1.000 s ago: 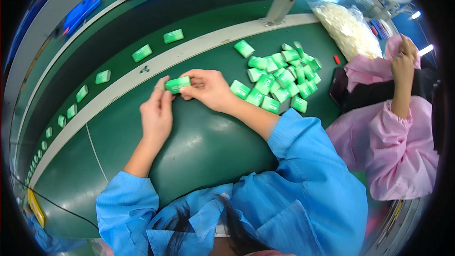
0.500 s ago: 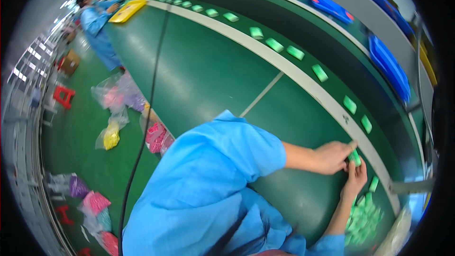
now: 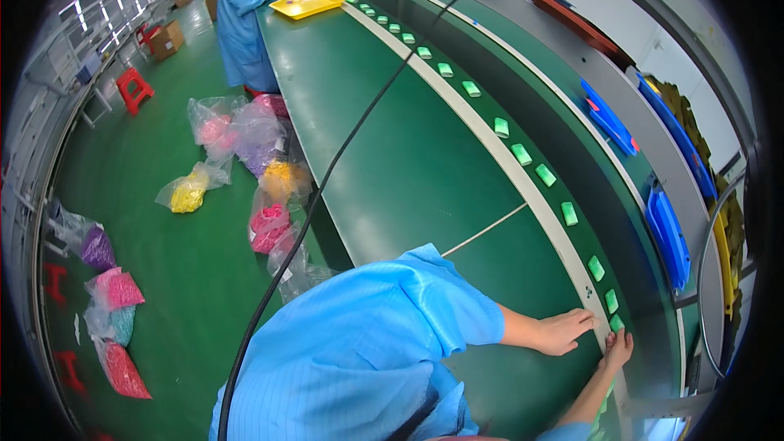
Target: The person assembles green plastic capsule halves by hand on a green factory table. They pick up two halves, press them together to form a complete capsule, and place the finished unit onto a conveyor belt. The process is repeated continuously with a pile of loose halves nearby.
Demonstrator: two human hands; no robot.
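Note:
A small green rectangular piece (image 3: 616, 323) lies at the belt's near edge, by the fingertips of my right hand (image 3: 618, 349). The right fingers are bent together at its near end. My left hand (image 3: 563, 332) hovers over the pale rail (image 3: 549, 224), its fingers loosely stretched toward the belt, with nothing visible in them. Similar green pieces (image 3: 569, 213) run in a spaced row along the dark green conveyor belt (image 3: 523, 106). Behind my right forearm, a few more green pieces (image 3: 600, 420) show only in part.
A yellow tray (image 3: 307, 5) sits at the table's far end, beside a co-worker in blue (image 3: 242, 24). Blue trays (image 3: 668, 237) stand beyond the belt. Bags of coloured pieces (image 3: 269, 227) and a red stool (image 3: 133, 90) occupy the floor. A black cable (image 3: 327, 175) crosses the view.
The view has shifted, placing both hands lower in the picture. My left hand has come away from the green piece both hands were at; a green piece now lies on the belt at my right fingertips.

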